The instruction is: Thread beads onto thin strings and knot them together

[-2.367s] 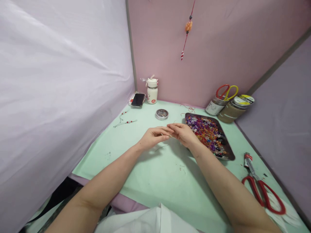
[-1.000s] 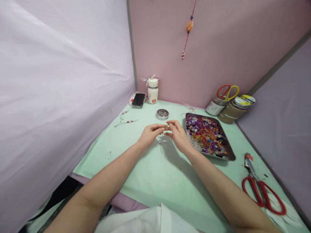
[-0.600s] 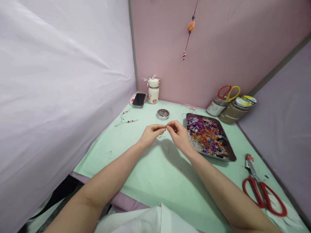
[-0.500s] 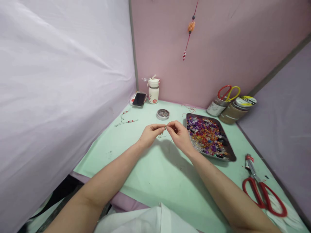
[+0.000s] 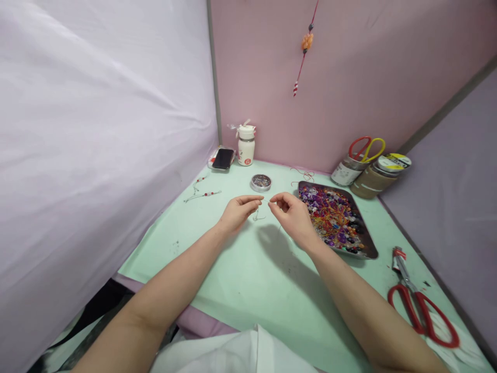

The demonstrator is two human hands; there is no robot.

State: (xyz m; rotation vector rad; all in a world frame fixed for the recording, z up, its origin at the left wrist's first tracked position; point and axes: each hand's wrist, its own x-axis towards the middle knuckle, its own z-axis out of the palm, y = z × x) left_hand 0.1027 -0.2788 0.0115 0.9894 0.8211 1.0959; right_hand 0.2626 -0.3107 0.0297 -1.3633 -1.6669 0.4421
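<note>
My left hand (image 5: 241, 211) pinches a thin cord (image 5: 265, 200) between thumb and fingers above the green tabletop. A short stretch of the cord spans the small gap to my right hand (image 5: 289, 213), whose thumb and forefinger are also closed on it. A loose end with a small loop dangles below my left fingertips, and another end hangs beneath my right hand. Any bead on the cord is too small to make out. Just beyond the hands sits a small round dish (image 5: 261, 182) of tiny shiny pieces.
To the right lies a metal tray (image 5: 370, 243) of beads and cords. Red-handled scissors (image 5: 421, 311) rest at the near right. Two beaded strings (image 5: 205, 195) lie on the left. Behind stand a white bottle (image 5: 246, 147), a phone (image 5: 223, 159) and two jars (image 5: 373, 178).
My hands have drawn slightly apart, opening a small gap with the cord stretched across it. My right hand has shifted a little to the right.
</note>
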